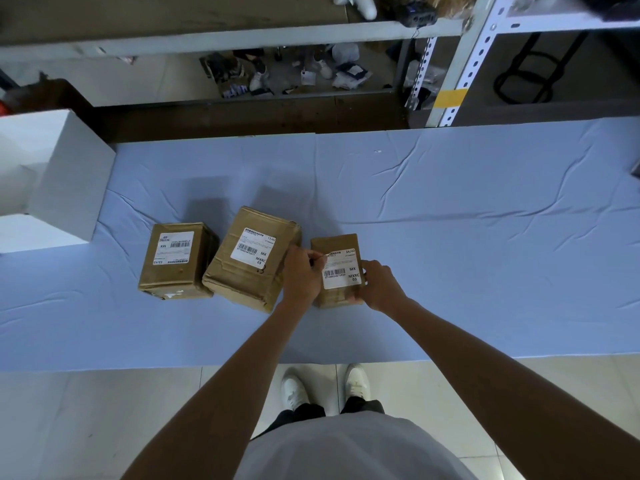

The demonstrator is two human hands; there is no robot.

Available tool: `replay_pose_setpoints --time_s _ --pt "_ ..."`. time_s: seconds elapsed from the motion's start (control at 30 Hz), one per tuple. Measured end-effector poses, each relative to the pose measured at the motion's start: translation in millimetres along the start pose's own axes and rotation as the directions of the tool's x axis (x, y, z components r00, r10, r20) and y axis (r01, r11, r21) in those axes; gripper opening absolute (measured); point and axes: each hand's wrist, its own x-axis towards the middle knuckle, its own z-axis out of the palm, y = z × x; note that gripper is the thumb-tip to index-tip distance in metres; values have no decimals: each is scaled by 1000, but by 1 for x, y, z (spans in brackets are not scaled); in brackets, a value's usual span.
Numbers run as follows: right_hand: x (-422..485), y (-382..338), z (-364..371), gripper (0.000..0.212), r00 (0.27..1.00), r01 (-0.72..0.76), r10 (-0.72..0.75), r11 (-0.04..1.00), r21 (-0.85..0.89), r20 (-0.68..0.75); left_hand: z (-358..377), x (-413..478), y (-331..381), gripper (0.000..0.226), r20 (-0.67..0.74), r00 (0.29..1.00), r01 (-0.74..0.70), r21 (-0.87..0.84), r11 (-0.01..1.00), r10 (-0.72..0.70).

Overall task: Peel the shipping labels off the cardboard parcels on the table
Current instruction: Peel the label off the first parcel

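**First label coming up at its corner**

The left hand (300,271) pinches the lifted top-left corner of the label (341,270) on the small parcel (337,271), fingers closed on the paper. The right hand (379,284) wraps the parcel's right side and near corner, gripping it so it stays put on the bench (450,237). Most of the label is flat and stuck; only that corner is curled up. The peel on this parcel looks barely begun, and the next move likely calls for a slow pull across the face, low and towards the right, with the right hand bracing against it.

Just left, the middle parcel (252,259) sits almost touching the left hand, its label (253,250) intact. The far-left parcel (176,261) also keeps its label (175,248). Room is tight on the left, but open blue cloth lies to the right and towards the person. A white box (52,178) stands at the bench's left end, well apart.
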Motion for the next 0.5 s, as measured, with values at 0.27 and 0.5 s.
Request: replay_pose_setpoints --time_s 0.27,0.5 --pt "1 -1 2 44 1000 -7 7 1000 -1 -27 -2 -4 8 14 -6 1000 24 -35 999 -24" --pt "1 1 4 44 999 -6 5 1000 -3 -34 -5 -7 7 10 -16 999 33 -69 997 -34"
